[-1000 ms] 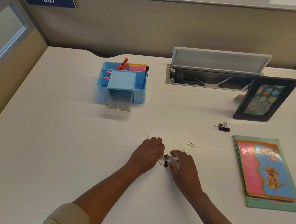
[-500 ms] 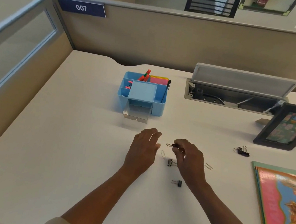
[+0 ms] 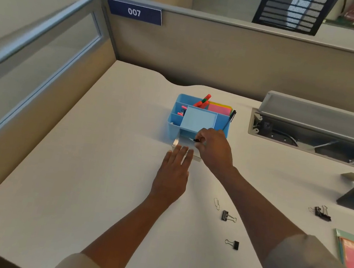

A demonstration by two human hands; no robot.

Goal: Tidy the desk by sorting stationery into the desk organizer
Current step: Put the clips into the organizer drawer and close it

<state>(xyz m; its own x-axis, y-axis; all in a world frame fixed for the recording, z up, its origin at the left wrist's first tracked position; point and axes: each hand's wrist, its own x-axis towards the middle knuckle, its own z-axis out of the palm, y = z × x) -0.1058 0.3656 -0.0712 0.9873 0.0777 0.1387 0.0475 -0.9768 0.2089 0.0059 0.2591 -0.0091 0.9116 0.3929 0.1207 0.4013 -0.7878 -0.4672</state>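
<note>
One binder clip [image 3: 195,140] has left the bench [image 3: 71,187] — right hand [image 3: 212,149] pinches it over organizer [image 3: 199,118] drawer [image 3: 175,143]; left hand [image 3: 173,174] flat, fingers straight, just in front; 3 clips left.

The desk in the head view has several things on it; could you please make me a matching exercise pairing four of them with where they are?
Things:
1. left hand
2. right hand
3. paper clip
4. black pen

Places:
A. clipped on the right wall of the blue organizer
B. loose on the desk, beside a binder clip
C. fingers straight, at the clear drawer
D. above the drawer, pinching a small binder clip

Pairs: 1-C, 2-D, 3-B, 4-A
</note>
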